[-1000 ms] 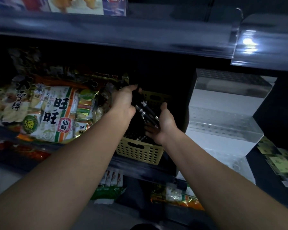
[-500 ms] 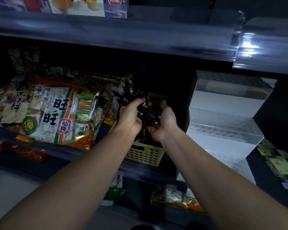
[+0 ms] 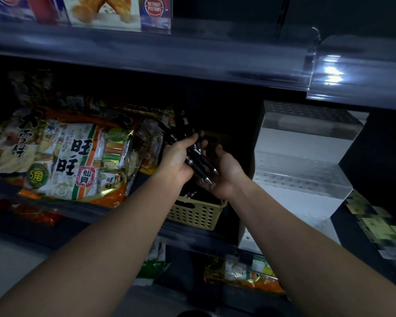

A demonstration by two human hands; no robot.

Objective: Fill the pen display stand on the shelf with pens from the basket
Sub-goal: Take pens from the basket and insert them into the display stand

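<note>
Mostly hidden basket (image 3: 196, 217) under dark pens (image 3: 197, 167)

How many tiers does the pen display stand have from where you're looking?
3: top tier at the back under the upper shelf, middle tier a step down, bottom tier at the front, partly behind the right forearm.
</note>
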